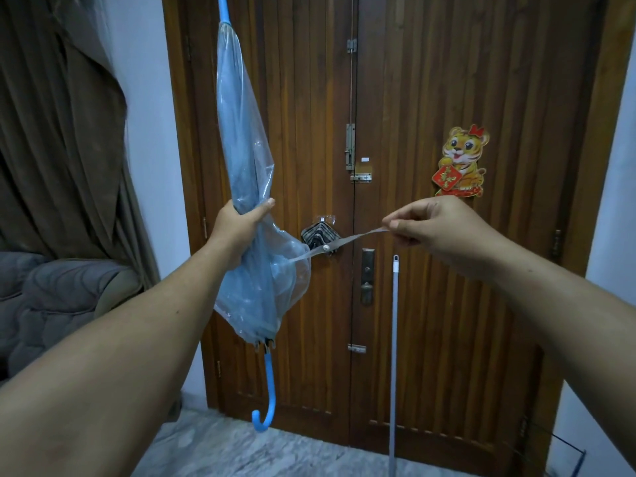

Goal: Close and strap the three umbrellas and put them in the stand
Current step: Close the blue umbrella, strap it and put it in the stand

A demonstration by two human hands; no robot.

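Note:
A folded clear blue umbrella point(241, 139) hangs upright in front of me, tip up and blue hooked handle point(266, 401) down. My left hand point(241, 225) grips its gathered canopy around the middle. My right hand point(433, 225) pinches the end of the umbrella's clear strap point(347, 241), pulled out taut to the right, with a small white snap button on it. The lower canopy is loose and bulges below my left hand. No other umbrella shows.
A wooden double door point(430, 98) with bolts and a lock stands straight ahead, a tiger sticker point(459, 163) on it. A grey pole point(394, 356) leans against the door. A curtain and grey sofa point(51, 297) are at left. A thin wire frame point(564, 452) sits at bottom right.

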